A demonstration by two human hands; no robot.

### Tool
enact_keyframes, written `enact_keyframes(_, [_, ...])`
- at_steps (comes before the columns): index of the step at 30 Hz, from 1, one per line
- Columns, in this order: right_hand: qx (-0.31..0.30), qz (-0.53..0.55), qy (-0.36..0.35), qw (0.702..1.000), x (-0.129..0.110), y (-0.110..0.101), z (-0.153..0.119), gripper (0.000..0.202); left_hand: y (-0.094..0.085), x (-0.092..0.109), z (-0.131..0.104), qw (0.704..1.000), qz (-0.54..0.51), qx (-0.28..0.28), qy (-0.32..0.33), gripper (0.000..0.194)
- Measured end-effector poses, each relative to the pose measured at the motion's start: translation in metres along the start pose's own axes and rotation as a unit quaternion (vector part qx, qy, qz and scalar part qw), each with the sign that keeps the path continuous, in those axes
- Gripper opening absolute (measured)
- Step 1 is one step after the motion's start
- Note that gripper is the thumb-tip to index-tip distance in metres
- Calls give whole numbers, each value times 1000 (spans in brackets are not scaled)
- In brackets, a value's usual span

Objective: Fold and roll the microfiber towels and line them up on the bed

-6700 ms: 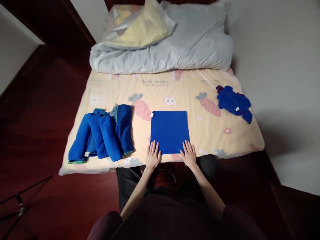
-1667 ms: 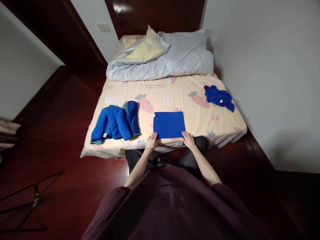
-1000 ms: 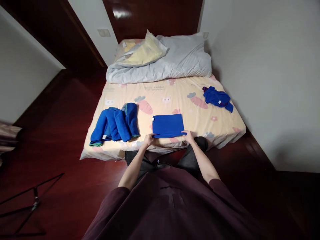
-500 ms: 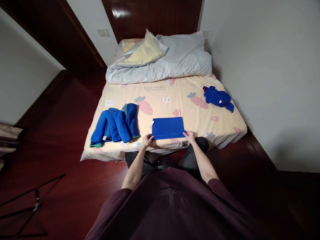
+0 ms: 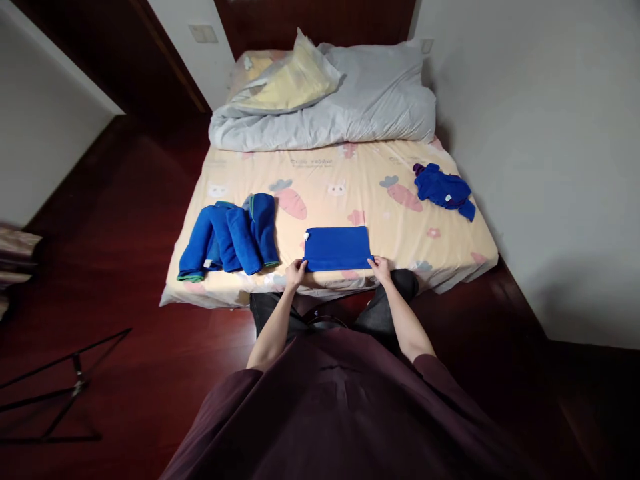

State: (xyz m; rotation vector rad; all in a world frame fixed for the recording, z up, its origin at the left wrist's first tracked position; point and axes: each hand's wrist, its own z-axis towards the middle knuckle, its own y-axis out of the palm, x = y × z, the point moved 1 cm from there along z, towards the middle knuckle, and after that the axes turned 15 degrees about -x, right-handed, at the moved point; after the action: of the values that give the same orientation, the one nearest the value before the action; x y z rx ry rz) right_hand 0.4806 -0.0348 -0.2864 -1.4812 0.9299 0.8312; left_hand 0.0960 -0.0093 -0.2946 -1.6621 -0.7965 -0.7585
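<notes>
flat earlier, left hand (image 5: pixel 296 272) and right hand (image 5: pixel 381 269) now pinch blue cloth (image 5: pixel 337 245), perhaps part-rolled; blue rolls (image 5: pixel 243 240) at bed's (image 5: pixel 250 177) left edge look done, crumpled cloth (image 5: pixel 444 188) unrolled.

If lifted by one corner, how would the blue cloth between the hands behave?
The cloth would probably droop, since the similar blue bundle at right lies crumpled. It is likely light, looking thin and flat on the bed.
</notes>
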Motion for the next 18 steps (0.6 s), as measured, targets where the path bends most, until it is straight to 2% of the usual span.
enact_keyframes(10, [13, -3, 31, 999, 12, -1, 6, 44, -2, -8, -3, 1000, 26, -14, 2, 34])
enact_keyframes(14, [2, 3, 43, 999, 11, -3, 11, 44, 0, -10, -4, 1000, 25, -3, 2, 31])
enact_keyframes(18, [22, -10, 37, 999, 8, -1, 8, 45, 1, -10, -7, 1000, 18, 5, 2, 30])
